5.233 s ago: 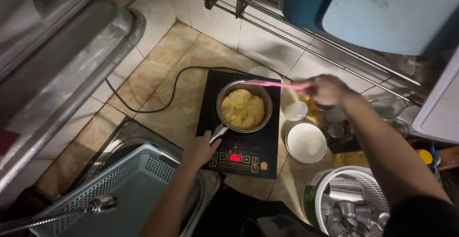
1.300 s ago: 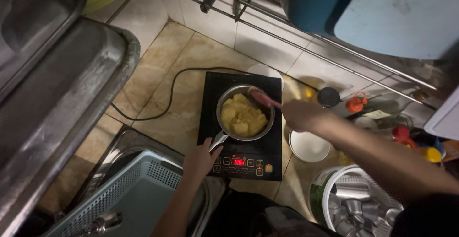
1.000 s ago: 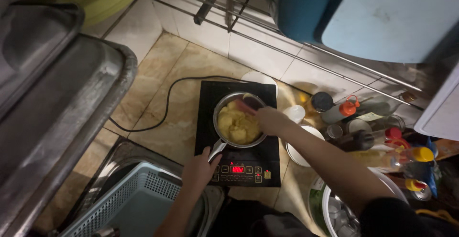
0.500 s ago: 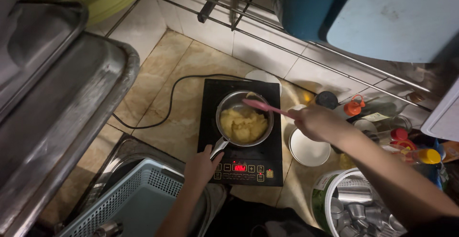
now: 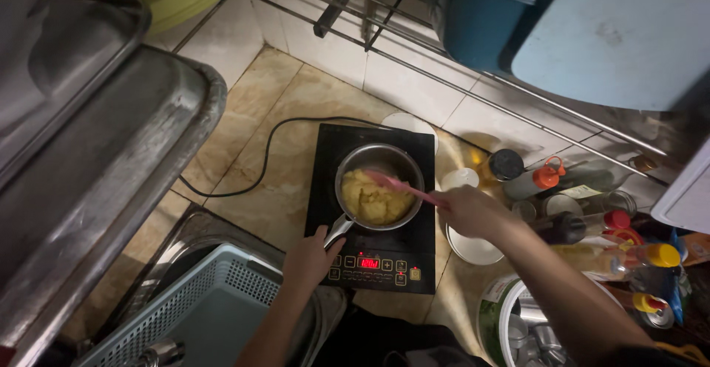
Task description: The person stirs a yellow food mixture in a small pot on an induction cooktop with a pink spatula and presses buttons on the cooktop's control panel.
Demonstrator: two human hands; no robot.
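Compared with half a second ago, we see the right hand (image 5: 473, 211) closer to the pan (image 5: 379, 186), and the pink spatula (image 5: 403, 186) it grips now reaches down so its blade lies in the yellow mash (image 5: 373, 198) rather than crossing above the rim; the mash itself looks much as it did. Our left hand (image 5: 310, 260) has stayed where it was, fingers curled around the end of the pan handle (image 5: 339, 230), thumb up beside it, just above the control strip with its red display (image 5: 368, 263). The right hand is closed firmly round the spatula's handle. We count one pan, sitting on one black induction cooker (image 5: 373, 208) whose single black cord (image 5: 255, 167) loops away over the tiled counter (image 5: 288, 115). Right of the cooker lies one white dish (image 5: 470, 247), and behind it a cluster of bottles (image 5: 577, 211) we cannot count exactly. One pale plastic basket (image 5: 207, 311) sits at lower left, in the sink (image 5: 185, 241).
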